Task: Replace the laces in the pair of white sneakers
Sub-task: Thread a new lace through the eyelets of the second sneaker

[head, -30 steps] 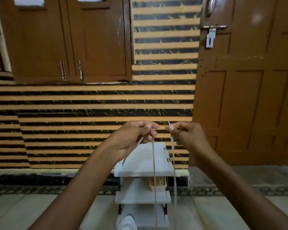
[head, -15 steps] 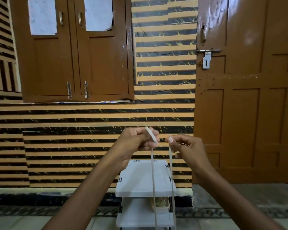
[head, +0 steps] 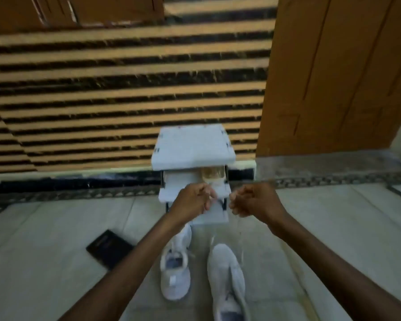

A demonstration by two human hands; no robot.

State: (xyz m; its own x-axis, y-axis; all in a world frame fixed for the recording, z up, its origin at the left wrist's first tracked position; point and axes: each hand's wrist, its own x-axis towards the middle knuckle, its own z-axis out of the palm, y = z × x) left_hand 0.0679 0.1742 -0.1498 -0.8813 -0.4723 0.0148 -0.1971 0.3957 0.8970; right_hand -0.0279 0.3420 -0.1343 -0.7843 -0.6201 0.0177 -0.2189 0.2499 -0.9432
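So the lace point(head: 242, 252), held up high a second ago, has now been brought down over the white sneakers point(head: 175, 272) on the floor, still pinched in the curled left hand point(head: 192, 201) and right hand point(head: 252, 202). Threading's probably next.

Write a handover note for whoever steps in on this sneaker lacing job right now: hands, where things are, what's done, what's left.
Left hand: fingers curled, grip apparently pinching one end of the lace; the frame is blurred.
Right hand: pinching the other end. Thin strands hang down towards the right-side sneaker.
The other sneaker lies beside it on the floor, in front of the white shelf rack.
Done: lace appears started in the right-side sneaker; how far is unclear.
Left: probably finish threading it, then check the other sneaker.
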